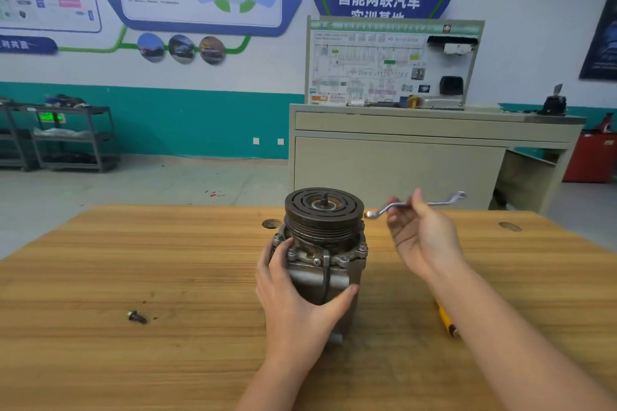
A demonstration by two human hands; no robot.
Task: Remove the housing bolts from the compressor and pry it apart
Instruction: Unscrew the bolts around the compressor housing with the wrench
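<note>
Upright on bench (100,260), compressor (324,243) gripped by left hand (297,297), right hand (422,237) pinching offset wrench (414,205) beside pulley (324,210), loose bolt (136,316) well left.

Loose bolt (137,316) and upright compressor (324,243) interrupt open table (167,260).
</note>
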